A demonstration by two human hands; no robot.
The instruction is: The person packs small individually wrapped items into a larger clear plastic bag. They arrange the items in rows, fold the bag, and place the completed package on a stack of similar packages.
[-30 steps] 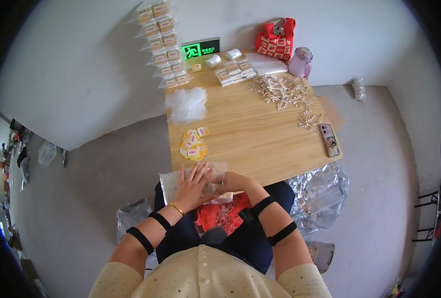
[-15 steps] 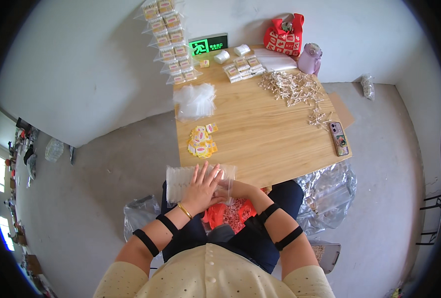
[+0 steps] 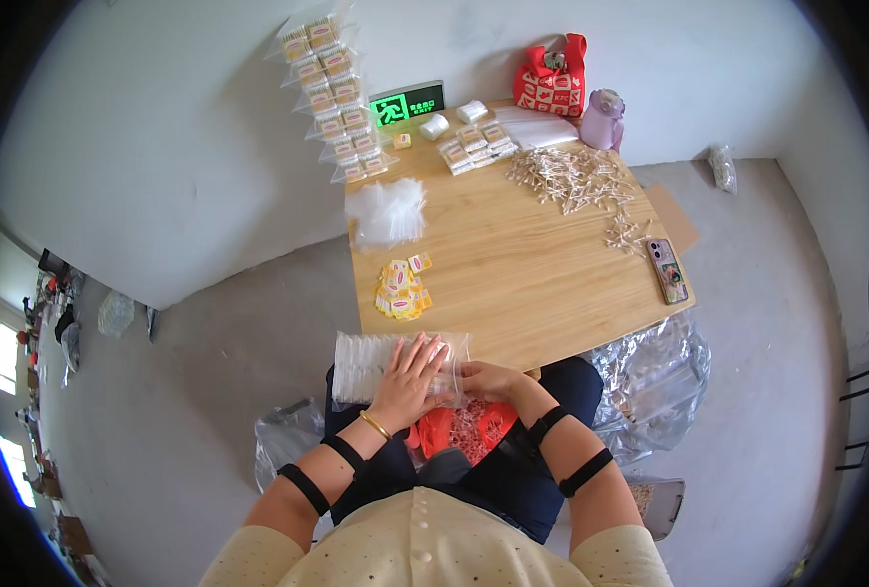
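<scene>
Resting palm-down with its fingers spread, the left grip (image 3: pixel 407 384) lay across the right part of a clear bag (image 3: pixel 361 368), whose pale contents showed as close, parallel ridges through the film. The bag was over the lap, just at the near edge of the tabletop (image 3: pixel 523 279); whether that edge bore any of its weight could not be told. The right grip (image 3: pixel 490 380) was at the bag's right end, fingers curled inward and partly hidden behind the film, so it could not be told whether they pinched the edge or only touched it.

Good handling here, as a judgement, called for the left palm to bear down lightly and evenly, since a hard push might have skewed the ridged rows or bent what lay inside. The right fingers did best to work close to the film's edge, drawing it straight rather than bunching it. Keeping the bag level also mattered: the red bag (image 3: pixel 437 428) of loose swabs (image 3: pixel 468 431) sat open just below, and anything slipping out could have dropped among them. The yellow cards (image 3: pixel 401 290) lay near the bag's far side, so a wide sweep of the left grip risked scattering them.
</scene>
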